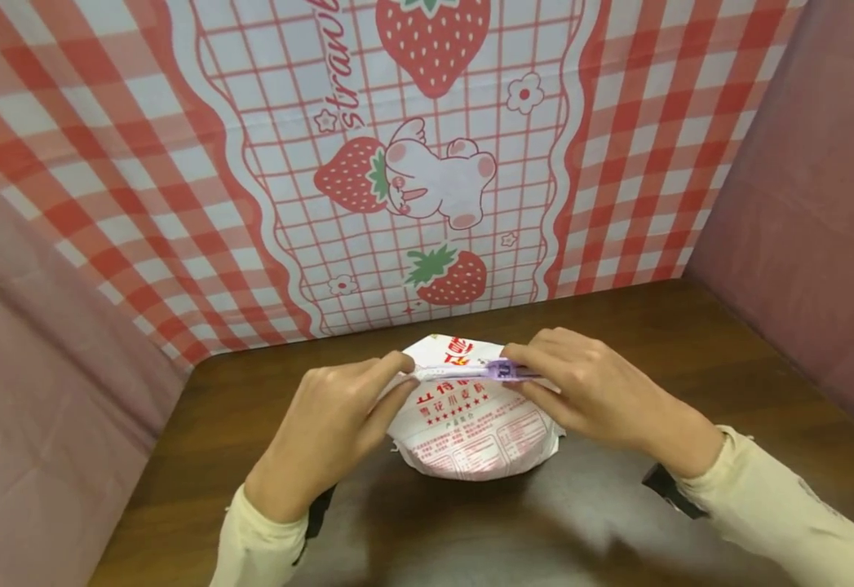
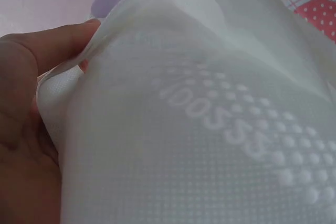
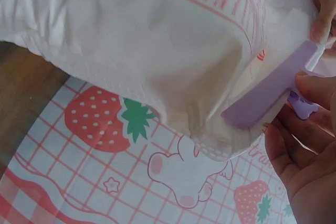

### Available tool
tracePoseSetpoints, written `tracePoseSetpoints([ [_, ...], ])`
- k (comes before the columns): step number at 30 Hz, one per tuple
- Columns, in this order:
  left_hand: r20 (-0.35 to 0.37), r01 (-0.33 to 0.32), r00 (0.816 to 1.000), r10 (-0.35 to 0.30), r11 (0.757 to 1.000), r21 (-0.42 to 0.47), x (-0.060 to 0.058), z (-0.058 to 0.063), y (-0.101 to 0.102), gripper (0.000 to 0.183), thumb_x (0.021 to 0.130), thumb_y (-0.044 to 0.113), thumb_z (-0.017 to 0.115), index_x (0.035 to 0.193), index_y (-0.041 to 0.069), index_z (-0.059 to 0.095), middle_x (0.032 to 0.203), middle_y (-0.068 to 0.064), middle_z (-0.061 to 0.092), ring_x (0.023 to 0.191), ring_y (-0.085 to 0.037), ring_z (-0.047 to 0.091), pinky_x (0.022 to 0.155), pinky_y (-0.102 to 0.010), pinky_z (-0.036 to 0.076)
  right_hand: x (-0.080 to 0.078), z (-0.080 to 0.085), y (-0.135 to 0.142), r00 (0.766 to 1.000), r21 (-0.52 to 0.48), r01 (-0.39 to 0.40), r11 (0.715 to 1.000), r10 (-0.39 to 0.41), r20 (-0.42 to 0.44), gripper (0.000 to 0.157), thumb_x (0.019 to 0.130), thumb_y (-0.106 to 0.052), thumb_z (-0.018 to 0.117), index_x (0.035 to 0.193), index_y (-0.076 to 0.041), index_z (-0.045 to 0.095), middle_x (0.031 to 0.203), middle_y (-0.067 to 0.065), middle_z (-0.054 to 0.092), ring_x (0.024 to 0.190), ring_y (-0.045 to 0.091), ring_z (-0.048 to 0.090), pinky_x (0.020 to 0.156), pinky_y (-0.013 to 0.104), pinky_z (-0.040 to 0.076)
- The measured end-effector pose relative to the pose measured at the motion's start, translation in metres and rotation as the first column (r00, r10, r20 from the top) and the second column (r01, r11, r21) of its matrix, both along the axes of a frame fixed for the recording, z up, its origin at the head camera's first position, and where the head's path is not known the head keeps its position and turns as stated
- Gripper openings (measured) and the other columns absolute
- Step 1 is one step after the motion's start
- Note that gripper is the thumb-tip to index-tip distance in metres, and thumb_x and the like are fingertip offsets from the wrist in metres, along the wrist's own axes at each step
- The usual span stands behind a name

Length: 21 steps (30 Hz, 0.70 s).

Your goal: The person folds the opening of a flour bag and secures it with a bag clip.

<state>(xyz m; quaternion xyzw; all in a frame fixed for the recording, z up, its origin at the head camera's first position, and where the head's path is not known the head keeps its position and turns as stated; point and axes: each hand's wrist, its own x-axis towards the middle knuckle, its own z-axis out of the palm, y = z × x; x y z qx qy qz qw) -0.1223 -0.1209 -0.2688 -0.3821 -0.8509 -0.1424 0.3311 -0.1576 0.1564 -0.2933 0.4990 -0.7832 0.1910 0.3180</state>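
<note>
A white flour bag (image 1: pixel 471 440) with red print stands on the brown table, its top edge drawn flat between both hands. At the left end of that edge, my left hand (image 1: pixel 342 416) pinches the bag between thumb and fingers. My right hand (image 1: pixel 581 383) pinches a purple bag clip (image 1: pixel 503 371) at the right end of the edge. In the right wrist view the clip's long flat arm (image 3: pixel 273 90) lies across the bag's mouth, thumb on it. Close up in the left wrist view, the woven bag wall (image 2: pixel 157 145) shows raised dots and embossed digits.
Behind the table (image 1: pixel 236 416) hangs a red-and-white checked cloth (image 1: pixel 427 244) with strawberries and a cartoon animal. Pink curtains (image 1: pixel 801 204) close off both sides.
</note>
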Motion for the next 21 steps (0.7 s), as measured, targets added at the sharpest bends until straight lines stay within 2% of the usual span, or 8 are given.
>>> tracePoseSetpoints([
  [4,-0.025,-0.029,0.999,0.029,0.999,0.024,0.0,0.002,-0.001,0.011,0.087,0.023,0.057,0.092,0.014,0.059,0.066,0.01,0.054,0.053,-0.003,0.048,0.047,-0.025,0.041,-0.005,0.007,-0.001,1.0,-0.003,0.007,1.0,-0.007,0.007,0.034,0.077,-0.016,0.067,0.109,-0.007,0.061,0.086,-0.007,0.059,0.076,0.003,0.05,0.065,0.021,0.042],
  [8,-0.031,-0.052,0.998,0.053,0.997,0.048,0.001,0.005,-0.003,0.015,0.086,0.024,0.058,0.097,0.014,0.06,0.075,0.008,0.061,0.062,-0.005,0.055,0.051,-0.027,0.045,-0.008,0.009,-0.002,0.999,-0.012,0.025,1.0,-0.024,0.029,0.034,0.076,-0.016,0.069,0.109,-0.01,0.06,0.088,-0.009,0.059,0.077,0.002,0.051,0.064,0.022,0.043],
  [12,-0.027,-0.074,0.997,0.076,0.995,0.065,0.0,0.005,-0.005,0.018,0.085,0.025,0.059,0.099,0.013,0.06,0.078,0.006,0.061,0.063,-0.007,0.055,0.052,-0.028,0.045,-0.011,0.009,-0.002,0.998,-0.022,0.039,0.999,-0.038,0.058,0.036,0.074,-0.015,0.07,0.108,-0.009,0.061,0.09,-0.008,0.061,0.077,0.002,0.052,0.063,0.021,0.045],
  [21,-0.035,-0.145,0.988,0.151,0.98,0.135,-0.001,0.007,-0.01,0.029,0.084,0.029,0.062,0.106,0.01,0.06,0.093,-0.002,0.064,0.078,-0.015,0.061,0.064,-0.033,0.049,-0.018,0.006,-0.003,0.988,-0.063,0.087,0.994,-0.078,0.13,0.038,0.073,-0.014,0.073,0.108,-0.007,0.061,0.089,-0.006,0.061,0.069,0.002,0.05,0.058,0.014,0.042],
])
